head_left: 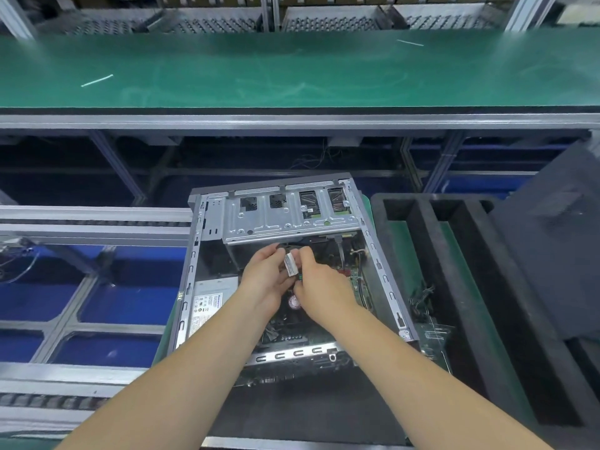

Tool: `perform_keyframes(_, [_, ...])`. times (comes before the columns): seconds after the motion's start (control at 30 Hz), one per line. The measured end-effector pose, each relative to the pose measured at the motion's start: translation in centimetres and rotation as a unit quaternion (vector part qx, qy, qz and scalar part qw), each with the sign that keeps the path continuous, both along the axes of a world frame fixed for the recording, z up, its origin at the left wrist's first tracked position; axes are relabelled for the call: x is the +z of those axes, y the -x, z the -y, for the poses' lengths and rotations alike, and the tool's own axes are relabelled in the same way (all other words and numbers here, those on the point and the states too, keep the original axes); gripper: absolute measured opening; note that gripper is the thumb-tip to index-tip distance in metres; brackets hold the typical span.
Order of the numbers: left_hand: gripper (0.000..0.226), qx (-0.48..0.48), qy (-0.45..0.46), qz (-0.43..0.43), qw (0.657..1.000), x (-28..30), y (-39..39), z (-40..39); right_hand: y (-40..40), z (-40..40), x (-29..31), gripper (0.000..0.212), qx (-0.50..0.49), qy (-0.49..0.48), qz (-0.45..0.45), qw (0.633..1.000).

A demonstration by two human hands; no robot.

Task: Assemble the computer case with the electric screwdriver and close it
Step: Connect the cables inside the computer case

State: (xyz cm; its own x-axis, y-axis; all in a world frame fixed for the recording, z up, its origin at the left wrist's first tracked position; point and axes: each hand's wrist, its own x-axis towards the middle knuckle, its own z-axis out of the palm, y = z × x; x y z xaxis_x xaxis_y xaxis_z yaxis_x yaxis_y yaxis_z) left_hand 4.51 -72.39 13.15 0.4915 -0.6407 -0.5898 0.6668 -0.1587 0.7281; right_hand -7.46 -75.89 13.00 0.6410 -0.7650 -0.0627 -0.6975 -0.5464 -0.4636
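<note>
Open computer case — bare metal frame

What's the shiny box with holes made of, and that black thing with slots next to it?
The computer case looks like bare sheet metal: silvery, dull shine, stamped holes and folded edges. The black tray beside it looks like foam: matte, thick soft-edged walls, no shine. Neither is certain from looks alone.

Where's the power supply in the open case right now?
In the head view, the power supply sits in the computer case's near-left corner, against the left wall, just left of the left hand.
</note>
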Motion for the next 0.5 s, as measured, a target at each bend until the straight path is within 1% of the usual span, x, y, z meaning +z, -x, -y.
perform_keyframes(0.13, [0.018,0.007,0.0,-0.001,1.0,0.7,0.6,0.2,-0.3,-0.1,-0.1,0.039,-0.027,0.007,-0.005,1.0])
perform_keyframes(0.2, [0.02,0.001,-0.015,0.038,0.999,1.0,1.1,0.3,-0.2,0.0,0.1,0.038,-0.052,0.02,-0.049,0.997])
perform_keyframes(0.23, [0.022,-0.005,-0.03,0.077,0.997,0.9,1.2,0.3,-0.2,0.1,0.2,0.039,-0.061,0.026,-0.075,0.995])
perform_keyframes(0.27, [0.024,-0.015,-0.052,0.138,0.989,0.8,1.2,0.3,-0.2,0.1,0.2,0.039,-0.066,0.031,-0.095,0.993])
perform_keyframes(0.3, [0.027,-0.036,-0.081,0.235,0.968,0.6,1.1,0.2,-0.2,0.2,0.2,0.038,-0.066,0.034,-0.11,0.991])
perform_keyframes(0.33, [0.031,-0.073,-0.109,0.364,0.922,0.3,0.8,0.1,-0.2,0.1,0.2,0.037,-0.066,0.036,-0.12,0.99])
perform_keyframes(0.37, [0.035,-0.126,-0.131,0.503,0.845,0.1,0.5,-0.1,-0.2,0.1,0.2,0.035,-0.066,0.042,-0.124,0.989])
perform_keyframes(0.4, [0.039,-0.185,-0.145,0.631,0.739,-0.1,0.3,-0.2,-0.2,0.0,0.2,0.034,-0.066,0.05,-0.126,0.989])
perform_keyframes(0.43, [0.043,-0.234,-0.147,0.73,0.625,-0.3,0.0,-0.3,-0.2,-0.1,0.1,0.033,-0.065,0.059,-0.125,0.988])
perform_keyframes(0.47, [0.045,-0.273,-0.144,0.79,0.529,-0.5,-0.3,-0.3,-0.3,-0.1,0.0,0.033,-0.063,0.065,-0.122,0.988])
perform_keyframes(0.5, [0.047,-0.3,-0.138,0.82,0.467,-0.7,-0.5,-0.2,-0.2,-0.1,-0.1,0.033,-0.06,0.068,-0.117,0.989])
